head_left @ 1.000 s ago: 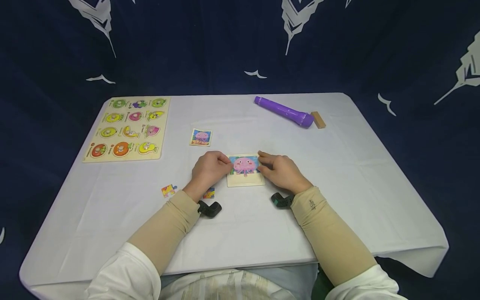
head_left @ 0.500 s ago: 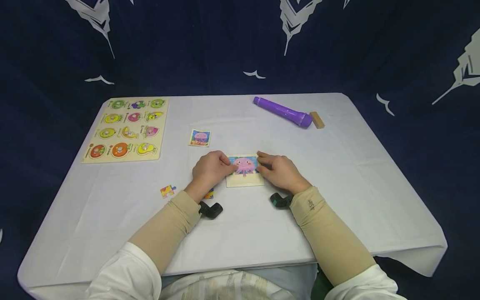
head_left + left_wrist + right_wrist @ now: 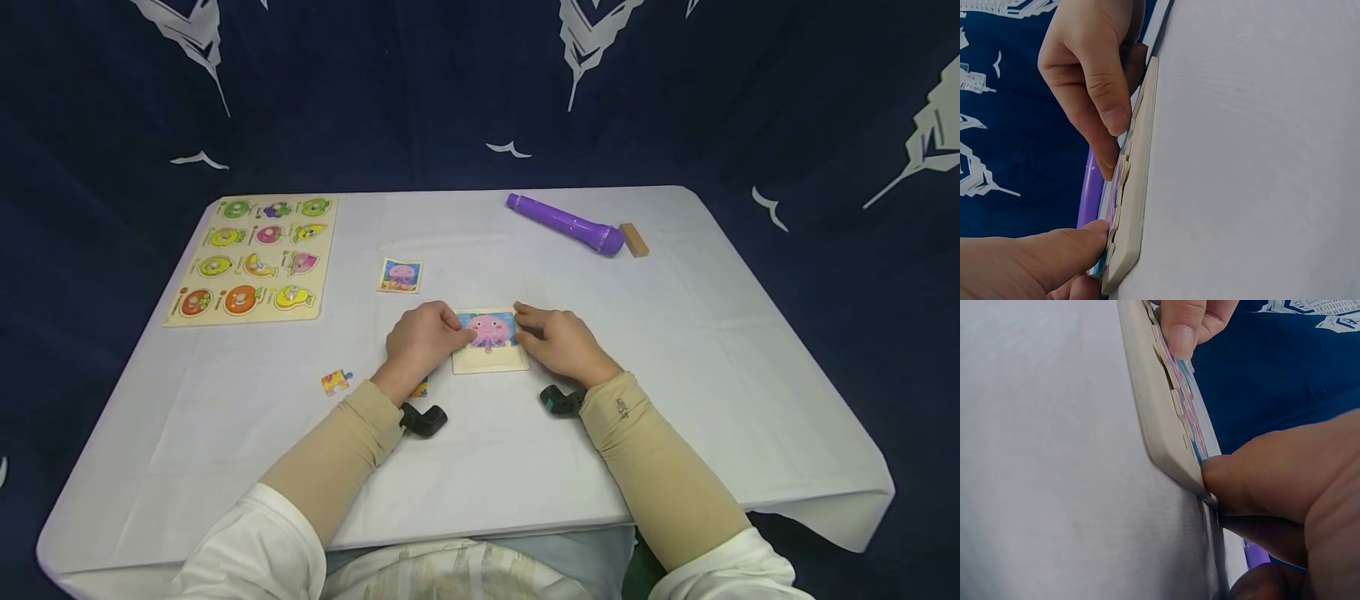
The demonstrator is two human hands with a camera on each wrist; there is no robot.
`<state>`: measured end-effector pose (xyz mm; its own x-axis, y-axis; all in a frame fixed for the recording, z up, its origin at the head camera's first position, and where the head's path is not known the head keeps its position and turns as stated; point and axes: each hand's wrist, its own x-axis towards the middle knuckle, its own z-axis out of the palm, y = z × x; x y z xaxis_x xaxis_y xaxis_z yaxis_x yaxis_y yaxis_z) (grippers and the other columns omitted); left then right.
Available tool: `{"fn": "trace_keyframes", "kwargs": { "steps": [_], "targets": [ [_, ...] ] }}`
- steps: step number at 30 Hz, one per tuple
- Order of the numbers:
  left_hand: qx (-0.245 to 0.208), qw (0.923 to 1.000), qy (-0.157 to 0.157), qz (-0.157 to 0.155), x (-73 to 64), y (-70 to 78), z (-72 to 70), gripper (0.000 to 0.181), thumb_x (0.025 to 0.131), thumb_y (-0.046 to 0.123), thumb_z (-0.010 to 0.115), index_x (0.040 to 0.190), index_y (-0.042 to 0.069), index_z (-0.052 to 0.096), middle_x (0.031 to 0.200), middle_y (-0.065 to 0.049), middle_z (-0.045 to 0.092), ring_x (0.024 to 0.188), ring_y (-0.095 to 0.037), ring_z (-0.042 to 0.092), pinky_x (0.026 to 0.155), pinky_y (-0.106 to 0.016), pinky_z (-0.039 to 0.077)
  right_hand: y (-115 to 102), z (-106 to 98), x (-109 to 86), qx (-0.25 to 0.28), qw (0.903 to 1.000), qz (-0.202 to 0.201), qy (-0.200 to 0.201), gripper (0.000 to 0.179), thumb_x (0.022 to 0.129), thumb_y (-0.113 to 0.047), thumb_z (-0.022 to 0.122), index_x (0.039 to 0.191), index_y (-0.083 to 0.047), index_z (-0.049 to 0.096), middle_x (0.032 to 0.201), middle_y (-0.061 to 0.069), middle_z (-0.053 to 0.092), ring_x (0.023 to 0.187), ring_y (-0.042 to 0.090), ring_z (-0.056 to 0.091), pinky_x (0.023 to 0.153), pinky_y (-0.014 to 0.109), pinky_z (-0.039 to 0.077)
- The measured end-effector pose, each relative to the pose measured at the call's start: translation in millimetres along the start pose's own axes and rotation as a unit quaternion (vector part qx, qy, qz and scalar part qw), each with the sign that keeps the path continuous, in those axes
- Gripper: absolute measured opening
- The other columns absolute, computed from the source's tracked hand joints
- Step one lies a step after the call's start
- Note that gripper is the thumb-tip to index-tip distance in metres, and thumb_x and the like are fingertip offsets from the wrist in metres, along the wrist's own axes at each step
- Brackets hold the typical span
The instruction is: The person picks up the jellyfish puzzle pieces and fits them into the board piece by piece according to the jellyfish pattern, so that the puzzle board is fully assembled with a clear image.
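Observation:
A small jigsaw puzzle [image 3: 491, 333] lies flat in front of me. Its upper part shows a pink octopus on blue, while bare cream board shows along the near side. My left hand [image 3: 423, 337] holds the puzzle's left side, with the thumb on the picture and fingers bent near the edge. At the opposite side, my right hand [image 3: 562, 340] grips the puzzle's edge between thumb and fingers. In both wrist views, the pieces' cut edges stand slightly above the board [image 3: 1132, 212]. One loose puzzle piece [image 3: 337, 382] lies left of my left wrist; another piece [image 3: 422, 388] is partly hidden behind it.
An octopus picture card [image 3: 400, 276] lies beyond my left hand. A fruit puzzle board [image 3: 251, 260] occupies the far left. Toward the back right are a purple toy microphone [image 3: 566, 223] and a small brown block [image 3: 635, 240]. A white cloth covers the table [image 3: 712, 350].
My left hand has shifted slightly right, its thumb farther onto the octopus picture. My right hand has stayed at the puzzle's right edge.

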<state>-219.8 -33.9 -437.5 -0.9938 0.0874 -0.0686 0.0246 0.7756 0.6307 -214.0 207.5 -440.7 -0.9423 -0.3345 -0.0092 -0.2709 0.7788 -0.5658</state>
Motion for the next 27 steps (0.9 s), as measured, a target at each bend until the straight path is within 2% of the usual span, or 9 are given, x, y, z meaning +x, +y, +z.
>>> {"fn": "trace_keyframes", "kwargs": {
  "steps": [14, 22, 27],
  "targets": [
    [0.009, 0.9999, 0.004, 0.007, -1.1, 1.6, 1.4, 0.032, 0.087, 0.048, 0.08, 0.082, 0.021, 0.065, 0.072, 0.006, 0.066, 0.065, -0.017, 0.059, 0.057, -0.034, 0.041, 2.4, 0.7, 1.0, 0.006, 0.9999, 0.003, 0.01, 0.041, 0.102, -0.022, 0.063, 0.14, -0.006, 0.062, 0.154, 0.0, 0.052, 0.145, 0.029, 0.045, 0.119, 0.05, 0.036],
    [0.009, 0.9998, 0.014, 0.013, -1.8, 0.4, 2.4, 0.035, 0.092, 0.054, 0.071, 0.083, 0.021, 0.065, 0.071, 0.006, 0.066, 0.062, -0.016, 0.059, 0.057, -0.035, 0.042, 2.8, 1.1, 1.6, 0.011, 0.9999, 0.001, 0.012, 0.04, 0.103, -0.022, 0.063, 0.14, -0.006, 0.062, 0.154, 0.001, 0.052, 0.145, 0.029, 0.045, 0.118, 0.049, 0.036],
    [-0.004, 0.9998, 0.003, 0.021, -2.4, -2.3, 1.6, 0.033, 0.093, 0.054, 0.069, 0.086, 0.022, 0.067, 0.076, 0.007, 0.069, 0.065, -0.016, 0.061, 0.059, -0.035, 0.045, 2.9, 1.0, 1.4, 0.008, 0.9999, 0.005, 0.009, 0.041, 0.103, -0.022, 0.063, 0.141, -0.007, 0.062, 0.155, 0.0, 0.051, 0.146, 0.029, 0.044, 0.118, 0.049, 0.036]
  ]
}}
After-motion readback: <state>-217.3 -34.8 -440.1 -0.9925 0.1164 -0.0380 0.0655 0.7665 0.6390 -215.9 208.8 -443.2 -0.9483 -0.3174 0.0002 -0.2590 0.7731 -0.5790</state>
